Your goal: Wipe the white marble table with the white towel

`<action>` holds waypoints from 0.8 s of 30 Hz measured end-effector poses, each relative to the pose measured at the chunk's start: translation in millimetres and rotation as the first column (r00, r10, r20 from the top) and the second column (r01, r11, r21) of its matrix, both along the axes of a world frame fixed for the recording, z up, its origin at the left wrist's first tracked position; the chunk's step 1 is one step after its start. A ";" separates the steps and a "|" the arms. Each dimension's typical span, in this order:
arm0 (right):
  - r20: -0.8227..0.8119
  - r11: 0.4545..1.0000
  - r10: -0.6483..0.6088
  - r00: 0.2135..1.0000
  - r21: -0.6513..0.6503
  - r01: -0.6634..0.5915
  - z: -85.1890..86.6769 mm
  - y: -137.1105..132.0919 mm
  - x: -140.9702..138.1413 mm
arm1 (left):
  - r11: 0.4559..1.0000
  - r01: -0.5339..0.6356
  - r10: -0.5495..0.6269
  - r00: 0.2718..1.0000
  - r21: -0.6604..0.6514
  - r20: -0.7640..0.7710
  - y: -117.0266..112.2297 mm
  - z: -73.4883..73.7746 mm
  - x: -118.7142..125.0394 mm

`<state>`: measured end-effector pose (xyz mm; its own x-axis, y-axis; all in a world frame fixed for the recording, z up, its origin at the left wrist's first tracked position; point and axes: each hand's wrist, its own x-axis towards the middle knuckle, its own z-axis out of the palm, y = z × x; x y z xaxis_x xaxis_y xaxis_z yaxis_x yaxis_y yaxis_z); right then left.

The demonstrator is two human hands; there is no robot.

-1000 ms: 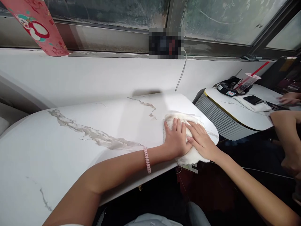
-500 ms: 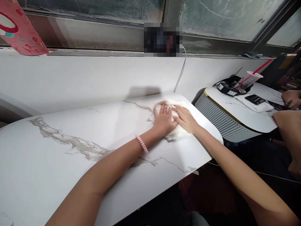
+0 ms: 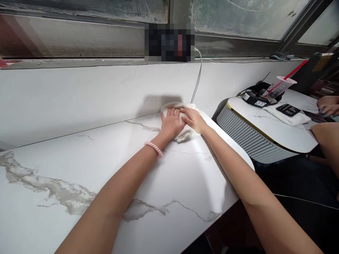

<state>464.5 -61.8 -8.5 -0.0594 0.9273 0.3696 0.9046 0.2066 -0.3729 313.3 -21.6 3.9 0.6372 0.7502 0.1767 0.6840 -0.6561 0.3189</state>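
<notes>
A crumpled white cloth lies on the marble-patterned white tabletop, close to the wall. My left hand presses flat on the cloth with its fingers spread. A pink coiled band circles that wrist. Just to its right, my right hand also rests flat on the cloth, fingers stretched out and its thumb close to the left hand. Both palms hide much of the cloth.
To the right stands a second white table with a ribbed side. On it are a black headset, a cup with a red straw and a phone. Another person's hand is beyond. A cable hangs along the wall.
Both hands and the cloth have moved away from me across the tabletop, nearer the wall. The view has shifted too, and the pink item at upper left has nearly left it.
</notes>
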 end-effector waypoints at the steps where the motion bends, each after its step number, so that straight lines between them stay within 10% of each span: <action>1: 0.002 1.000 -0.004 1.000 -0.001 0.004 0.2 3.7 2.7 | 1.000 -0.002 0.001 1.000 0.010 0.010 3.6 -0.1 3.0; 14: 0.078 0.990 -0.122 0.989 -0.057 0.127 -0.6 14.6 10.0 | 0.997 -0.043 0.043 0.999 0.070 -0.003 8.9 -1.0 17.1; 24: 0.103 0.997 -0.030 0.994 -0.068 0.037 5.9 -92.4 13.2 | 1.000 -0.025 0.027 0.996 0.018 -0.088 -91.3 3.6 17.7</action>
<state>477.7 -154.2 -2.6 -0.0621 0.9526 0.2978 0.9447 0.1524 -0.2905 331.0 -112.9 7.5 0.6311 0.7641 0.1336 0.7258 -0.6424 0.2460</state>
